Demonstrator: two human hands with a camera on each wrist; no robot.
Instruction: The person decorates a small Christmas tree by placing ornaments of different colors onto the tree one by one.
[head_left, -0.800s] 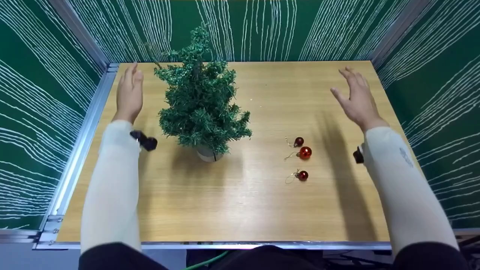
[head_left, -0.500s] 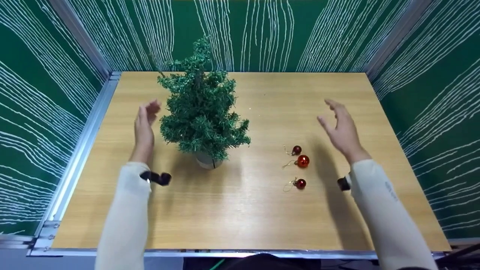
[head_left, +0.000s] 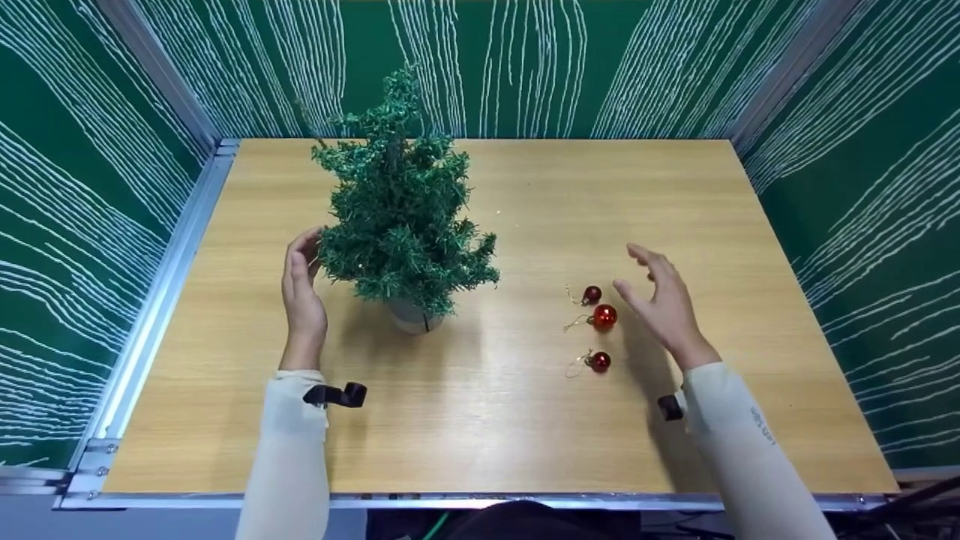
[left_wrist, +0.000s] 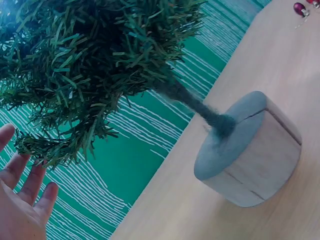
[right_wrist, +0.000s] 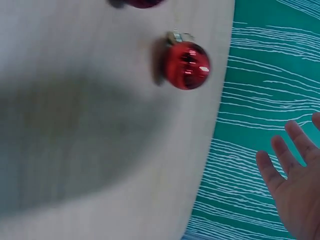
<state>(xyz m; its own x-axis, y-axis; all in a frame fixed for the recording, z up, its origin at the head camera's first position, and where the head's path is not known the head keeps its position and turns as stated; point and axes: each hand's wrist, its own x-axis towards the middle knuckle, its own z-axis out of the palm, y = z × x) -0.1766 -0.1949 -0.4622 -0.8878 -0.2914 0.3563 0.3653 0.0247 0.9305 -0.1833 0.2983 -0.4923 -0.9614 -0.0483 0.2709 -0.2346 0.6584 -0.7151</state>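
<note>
A small artificial Christmas tree [head_left: 405, 217] stands on the left half of the table, in a round pale base [left_wrist: 250, 155]. My left hand [head_left: 304, 292] is at its left side, fingers loosely bent by the lower branches; whether they touch is hard to tell. Over the right half, my right hand [head_left: 664, 307] hovers with fingers spread, holding nothing. To its left lie three red ball ornaments with gold string loops: a small dark one [head_left: 592, 295], a larger shiny one [head_left: 604, 317] and another small one [head_left: 599, 361]. The right wrist view shows a shiny red ball [right_wrist: 187, 66] near the hand.
The wooden table [head_left: 480, 435] has a metal rail [head_left: 180, 247] along its left edge. Green panels with white wavy lines [head_left: 517, 67] enclose the back and both sides. A black wrist camera [head_left: 352, 394] sits on the left sleeve, another [head_left: 670, 407] on the right.
Both hands have come back toward the person and inward. The left hand has closed in on the tree's lower branches, and the right hand has neared the ornaments. Tree and ornaments stay put.
</note>
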